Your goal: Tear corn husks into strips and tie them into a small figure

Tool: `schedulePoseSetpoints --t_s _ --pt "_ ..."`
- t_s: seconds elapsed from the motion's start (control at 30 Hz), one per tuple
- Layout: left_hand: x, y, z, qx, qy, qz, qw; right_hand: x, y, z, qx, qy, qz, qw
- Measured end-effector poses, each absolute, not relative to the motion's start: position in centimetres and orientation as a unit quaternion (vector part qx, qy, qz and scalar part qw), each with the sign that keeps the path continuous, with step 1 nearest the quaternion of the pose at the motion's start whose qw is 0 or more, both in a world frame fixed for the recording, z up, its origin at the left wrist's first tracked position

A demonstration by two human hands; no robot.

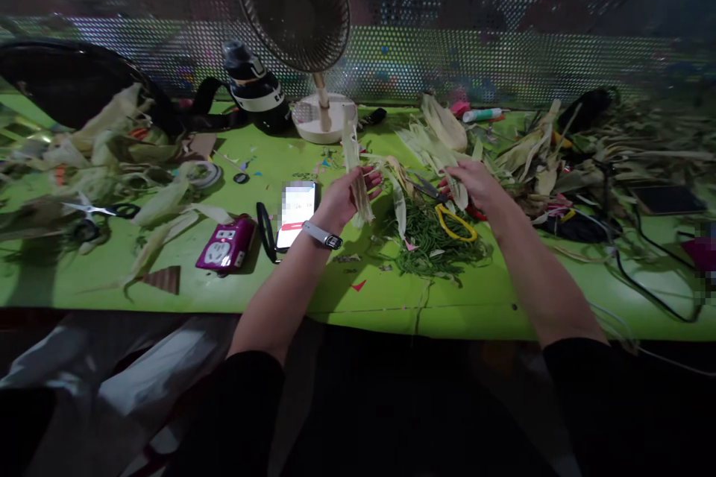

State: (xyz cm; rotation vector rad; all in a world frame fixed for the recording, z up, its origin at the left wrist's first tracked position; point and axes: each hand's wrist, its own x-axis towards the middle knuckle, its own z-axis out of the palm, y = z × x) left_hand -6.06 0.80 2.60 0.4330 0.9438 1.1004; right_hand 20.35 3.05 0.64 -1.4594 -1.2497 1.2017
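Your bright green desk (347, 291) runs across the whole view. At its far left edge lies a black bag (67, 78), and near the middle of the back stands a fan (294, 7) on a round pale base. A heap of dried husks (632, 127) spreads over the right side; another husk pile (83, 141) covers the left. A dark bottle (260, 93) with a white band leans beside the fan. In front of you, just left of your right forearm, sits a mound of green shreds (428, 238).

Your right grip (470, 185) is closed, thumb against fingers, on a pale husk (459, 192) above the back of that mound. Your left grip (351, 197) is loosely curled, palm partly up, with a pale strip (350, 145) upright between thumb and fingers.

Left of that forearm lie a lit phone (296, 212) and a purple socket block (227, 244). Yellow-handled scissors (441, 215) rest on the green mound. Smallest are the coloured paper scraps, one red scrap (359, 285) near the front edge.
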Motion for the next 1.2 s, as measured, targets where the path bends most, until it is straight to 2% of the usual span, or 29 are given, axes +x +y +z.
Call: schedulePoseSetpoints --t_s 0.1,0.17,0.2,0.23,0.33,0.37,0.43,0.5,0.67,0.8,1.07,1.2 --pt "-6.1 0.6 2.4 0.198 0.415 0.500 0.734 19.9 2.6 1.3 -0.642 -0.551 0.303 0.438" --pt "-6.1 0.5 2.2 0.210 0.398 0.506 0.736 18.6 1.5 2.1 -0.631 -0.604 0.173 0.456" --pt "-6.0 0.3 2.2 0.222 0.387 0.511 0.734 17.6 0.7 2.5 -0.617 -0.618 0.164 0.459" --pt "-5.8 0.1 2.2 0.233 0.375 0.519 0.731 16.5 -0.3 2.8 -0.599 -0.631 0.201 0.450" --pt "-5.0 -0.7 2.4 0.264 0.340 0.540 0.723 12.9 -3.0 3.0 -0.520 -0.659 0.435 0.325" --pt "-4.7 -1.0 2.5 0.273 0.328 0.545 0.722 11.9 -3.6 3.0 -0.505 -0.654 0.479 0.296" --pt "-4.4 -1.5 2.6 0.286 0.307 0.549 0.723 10.6 -4.4 3.0 -0.478 -0.622 0.558 0.271" --pt "-4.3 -1.7 2.6 0.298 0.302 0.546 0.722 10.1 -4.6 3.2 -0.483 -0.569 0.601 0.286" --pt "-4.3 -1.8 2.0 0.397 0.342 0.477 0.706 10.6 -3.9 3.7 -0.540 -0.471 0.601 0.354" --pt "-4.2 -2.0 1.9 0.432 0.356 0.507 0.656 10.8 -3.8 3.5 -0.514 -0.477 0.617 0.357" --pt "-4.3 -1.9 2.3 0.414 0.376 0.552 0.618 11.4 -3.5 3.3 -0.484 -0.492 0.633 0.351" --pt "-5.0 -1.6 2.6 0.441 0.378 0.527 0.620 11.7 -3.4 3.3 -0.483 -0.500 0.629 0.349"
